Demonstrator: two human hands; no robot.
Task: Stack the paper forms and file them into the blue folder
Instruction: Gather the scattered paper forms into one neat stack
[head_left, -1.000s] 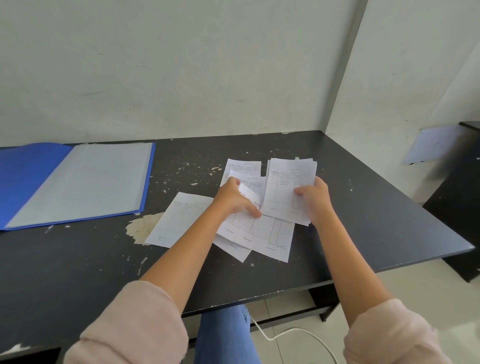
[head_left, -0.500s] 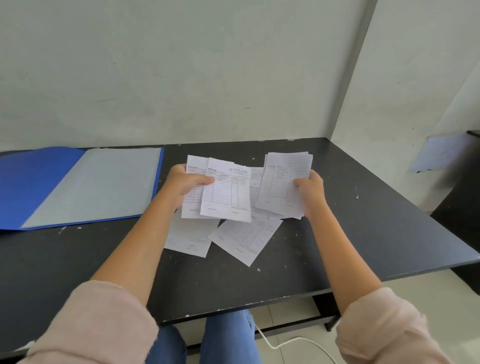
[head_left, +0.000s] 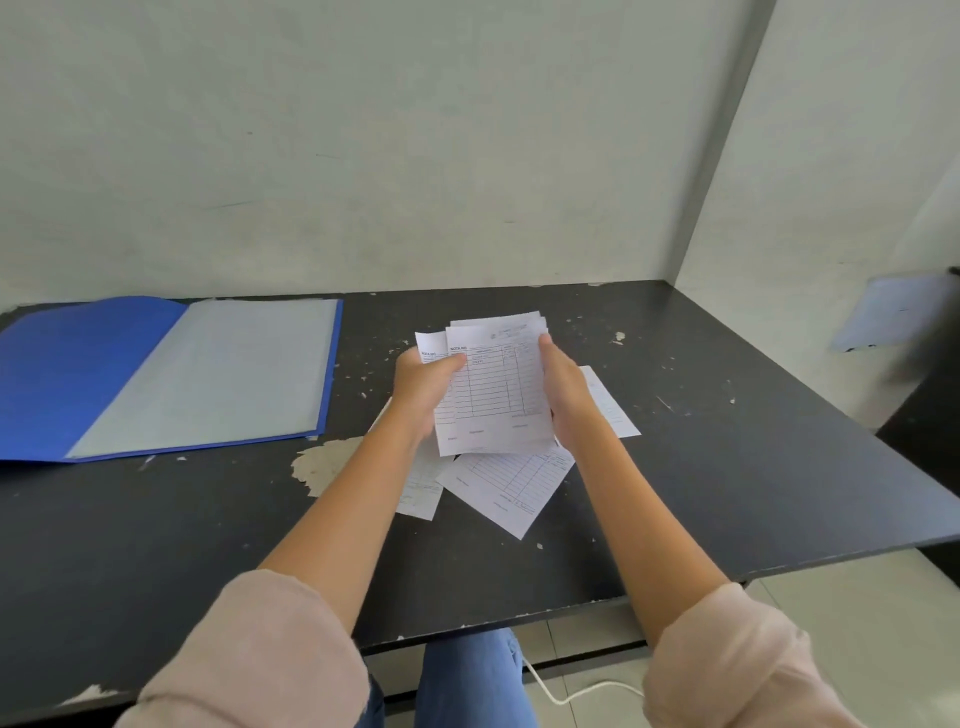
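Note:
A stack of white paper forms (head_left: 493, 387) with printed tables is held above the black desk (head_left: 727, 441). My left hand (head_left: 423, 387) grips its left edge and my right hand (head_left: 563, 392) grips its right edge. Beneath the stack, loose forms lie on the desk: one (head_left: 511, 486) in front, one (head_left: 418, 491) partly hidden under my left forearm, and one (head_left: 610, 405) to the right behind my right hand. The blue folder (head_left: 161, 374) lies open at the far left, with a grey sheet on its right half.
The desk top has chipped patches, a large one (head_left: 324, 462) left of the forms. Walls close off the back and right. A dark cabinet (head_left: 930, 415) with a sheet (head_left: 893, 312) stands right. A white cable (head_left: 576, 693) runs on the floor below.
My left hand brought its forms to the right and joined them with those in my right hand into one stack. Both hands now hold that stack together.

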